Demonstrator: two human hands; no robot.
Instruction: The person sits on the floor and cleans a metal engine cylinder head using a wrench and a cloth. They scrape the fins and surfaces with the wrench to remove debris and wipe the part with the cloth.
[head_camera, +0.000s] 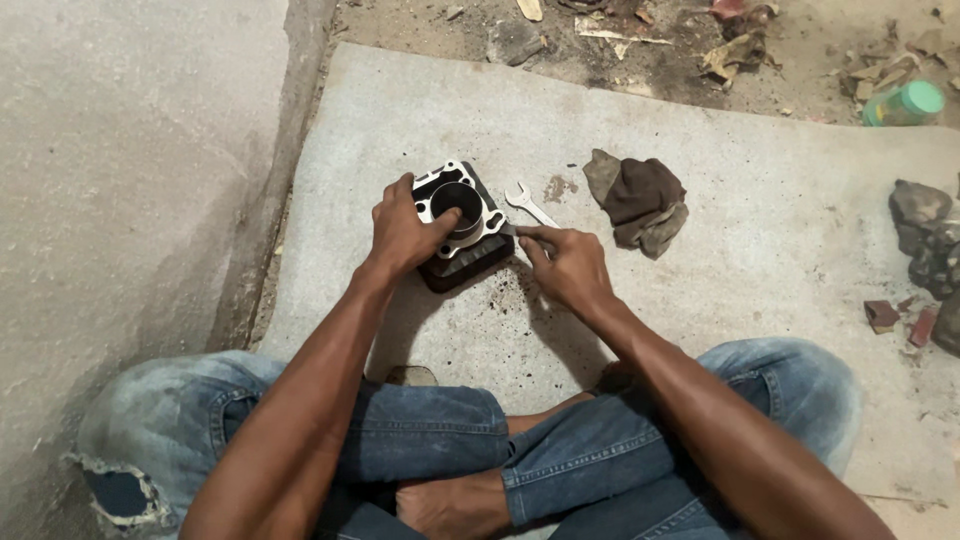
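Observation:
A finned engine cylinder block (462, 222), silver on top with a round bore and black fins below, rests on the concrete slab (720, 260) in front of my crossed legs. My left hand (405, 232) grips its left side, thumb on the top face. My right hand (565, 262) sits just right of the block, fingers pinched on a small thin tool whose tip touches the block's edge. A silver open-end wrench (528, 203) lies on the slab just beyond my right hand.
A crumpled brown rag (638, 200) lies right of the wrench. Dark stones (925, 240) and red chips sit at the right edge. A green-lidded jar (905, 104) stands among debris at the far right. A concrete wall (130, 180) rises on the left.

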